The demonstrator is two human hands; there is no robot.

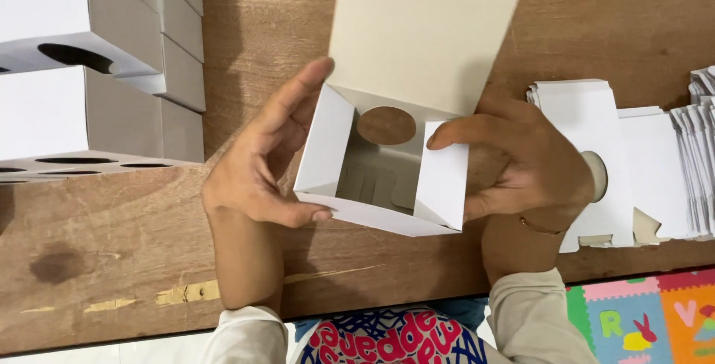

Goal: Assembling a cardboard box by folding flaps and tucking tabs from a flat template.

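Left hand point(257, 163) and right hand point(521, 166) grip half-formed white box point(387, 170) by side flaps; lid open. Finished boxes point(89, 73) stacked left; flat blanks point(596, 133) remain on table point(112, 245).

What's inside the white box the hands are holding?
The box looks empty: only its pale inner walls and a round hole showing the wooden table. The left hand and right hand hide its outer sides.

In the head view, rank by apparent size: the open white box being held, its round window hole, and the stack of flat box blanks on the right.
1. Open white box, though nearest the camera.
2. Stack of flat box blanks.
3. Round window hole.
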